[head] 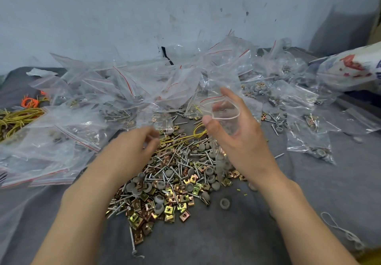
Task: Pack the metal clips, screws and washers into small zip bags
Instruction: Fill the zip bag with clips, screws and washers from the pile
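Note:
A loose heap of brass-coloured metal clips [144,213], silver screws [181,161] and grey round washers [224,203] lies on the grey cloth in front of me. My right hand [237,137] holds a small clear zip bag [223,118] upright above the heap, thumb and fingers spreading its mouth wide. The bag hangs down past my palm with a few grey washers inside. My left hand [134,147] hovers over the heap's left side with fingers curled together, blurred; whether it pinches a part I cannot tell.
Several filled and empty zip bags with red strips [123,83] are piled along the wall and on both sides. Yellow and orange rubber bands [18,114] lie at the far left. A printed sack [354,67] sits at the right. A white string [340,229] lies near my right forearm.

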`<action>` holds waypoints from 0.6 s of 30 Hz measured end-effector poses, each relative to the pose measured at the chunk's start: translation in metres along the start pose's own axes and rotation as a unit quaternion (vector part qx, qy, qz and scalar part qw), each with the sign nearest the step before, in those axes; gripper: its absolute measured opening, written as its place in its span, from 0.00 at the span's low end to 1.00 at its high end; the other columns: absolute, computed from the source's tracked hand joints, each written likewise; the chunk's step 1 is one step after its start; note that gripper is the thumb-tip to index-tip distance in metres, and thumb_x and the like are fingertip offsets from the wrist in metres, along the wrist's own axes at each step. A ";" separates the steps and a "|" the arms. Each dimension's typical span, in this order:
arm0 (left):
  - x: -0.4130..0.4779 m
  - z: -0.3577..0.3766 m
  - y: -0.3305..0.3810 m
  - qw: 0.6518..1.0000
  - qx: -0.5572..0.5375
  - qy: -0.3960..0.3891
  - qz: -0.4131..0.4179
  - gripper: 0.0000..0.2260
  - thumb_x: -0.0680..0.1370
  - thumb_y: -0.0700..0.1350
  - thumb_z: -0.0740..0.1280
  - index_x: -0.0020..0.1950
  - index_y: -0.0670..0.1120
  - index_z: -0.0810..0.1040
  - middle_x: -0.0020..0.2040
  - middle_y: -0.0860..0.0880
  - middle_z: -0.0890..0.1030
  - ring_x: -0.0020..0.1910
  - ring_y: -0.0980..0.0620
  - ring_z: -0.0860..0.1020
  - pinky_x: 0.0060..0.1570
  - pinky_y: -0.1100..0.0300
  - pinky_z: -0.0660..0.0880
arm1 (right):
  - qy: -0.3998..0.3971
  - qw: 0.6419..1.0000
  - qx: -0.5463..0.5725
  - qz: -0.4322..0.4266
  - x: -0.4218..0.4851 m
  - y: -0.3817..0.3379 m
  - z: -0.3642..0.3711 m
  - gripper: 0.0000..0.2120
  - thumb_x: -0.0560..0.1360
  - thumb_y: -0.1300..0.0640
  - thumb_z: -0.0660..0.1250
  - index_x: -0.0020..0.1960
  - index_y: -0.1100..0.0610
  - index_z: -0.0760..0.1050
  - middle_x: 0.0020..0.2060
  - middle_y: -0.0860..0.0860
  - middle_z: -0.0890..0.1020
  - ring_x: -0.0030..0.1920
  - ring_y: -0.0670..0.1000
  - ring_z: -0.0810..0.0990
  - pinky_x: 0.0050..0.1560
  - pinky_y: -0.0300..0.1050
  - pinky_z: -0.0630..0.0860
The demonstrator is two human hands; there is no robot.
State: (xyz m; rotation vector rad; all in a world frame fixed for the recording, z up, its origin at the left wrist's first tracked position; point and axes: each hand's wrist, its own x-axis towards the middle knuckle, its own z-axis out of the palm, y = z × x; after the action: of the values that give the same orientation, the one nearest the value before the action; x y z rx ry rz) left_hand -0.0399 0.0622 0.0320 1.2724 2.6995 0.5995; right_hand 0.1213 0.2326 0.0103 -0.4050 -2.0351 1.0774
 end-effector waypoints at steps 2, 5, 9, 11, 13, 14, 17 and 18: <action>-0.001 0.004 -0.001 0.999 0.011 -0.040 0.005 0.11 0.82 0.52 0.62 0.64 0.55 0.76 0.56 0.55 0.81 0.52 0.55 0.78 0.56 0.55 0.75 | 0.006 1.000 0.004 0.002 0.000 -0.001 0.000 0.34 0.75 0.31 0.65 0.77 0.41 0.63 0.58 0.36 0.78 0.62 0.38 0.77 0.53 0.24 0.69; 0.000 0.010 0.000 0.997 0.049 -0.064 0.017 0.11 0.82 0.52 0.62 0.63 0.55 0.76 0.56 0.54 0.78 0.54 0.52 0.77 0.56 0.54 0.75 | 0.013 1.000 0.006 0.003 0.001 -0.002 0.001 0.33 0.75 0.31 0.65 0.76 0.40 0.63 0.58 0.35 0.78 0.61 0.39 0.77 0.53 0.25 0.70; -0.001 0.016 0.001 0.995 0.057 -0.078 0.023 0.11 0.82 0.53 0.61 0.63 0.56 0.75 0.56 0.53 0.73 0.55 0.51 0.75 0.56 0.54 0.73 | 0.015 1.000 0.003 0.010 0.001 -0.002 0.001 0.34 0.75 0.30 0.64 0.76 0.40 0.63 0.58 0.35 0.78 0.63 0.38 0.76 0.56 0.31 0.70; -0.001 0.018 0.002 0.994 0.070 -0.078 0.020 0.11 0.82 0.53 0.61 0.64 0.54 0.75 0.56 0.52 0.74 0.57 0.49 0.74 0.58 0.52 0.73 | 0.015 1.000 0.003 0.013 0.000 -0.001 0.001 0.33 0.74 0.29 0.64 0.76 0.38 0.62 0.59 0.36 0.78 0.64 0.39 0.76 0.58 0.37 0.72; -0.001 0.019 0.004 0.994 0.078 -0.070 0.018 0.10 0.82 0.53 0.62 0.61 0.53 0.75 0.55 0.52 0.74 0.57 0.49 0.74 0.58 0.51 0.74 | 0.017 1.000 0.004 0.017 0.000 -0.001 0.000 0.33 0.74 0.29 0.64 0.75 0.37 0.62 0.60 0.36 0.78 0.65 0.41 0.76 0.62 0.45 0.75; 0.000 0.019 0.004 0.995 0.078 -0.067 0.016 0.09 0.82 0.53 0.62 0.59 0.52 0.75 0.54 0.52 0.74 0.57 0.50 0.74 0.57 0.51 0.74 | 0.019 1.000 0.005 0.018 -0.001 -0.001 0.000 0.33 0.74 0.29 0.64 0.75 0.37 0.62 0.62 0.37 0.78 0.66 0.42 0.76 0.64 0.50 0.76; -0.001 0.019 0.005 0.995 0.075 -0.066 0.013 0.08 0.82 0.54 0.62 0.56 0.52 0.75 0.53 0.52 0.74 0.56 0.51 0.74 0.57 0.51 0.74 | 0.019 1.000 0.003 0.020 -0.001 -0.002 0.000 0.33 0.73 0.28 0.64 0.75 0.37 0.62 0.66 0.40 0.77 0.68 0.44 0.75 0.67 0.56 0.75; -0.001 0.019 0.005 0.995 0.074 -0.067 0.013 0.08 0.82 0.53 0.62 0.56 0.52 0.76 0.54 0.52 0.74 0.56 0.51 0.74 0.58 0.51 0.74 | 0.019 1.000 0.001 0.020 -0.001 -0.002 0.000 0.33 0.73 0.28 0.63 0.75 0.37 0.62 0.67 0.41 0.76 0.68 0.44 0.75 0.67 0.56 0.74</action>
State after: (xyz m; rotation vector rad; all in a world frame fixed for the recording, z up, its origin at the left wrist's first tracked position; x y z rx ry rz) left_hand -0.0312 0.0703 0.0166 1.3320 2.6618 0.3088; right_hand 0.1218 0.2308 0.0118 -0.4641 -1.9995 1.0880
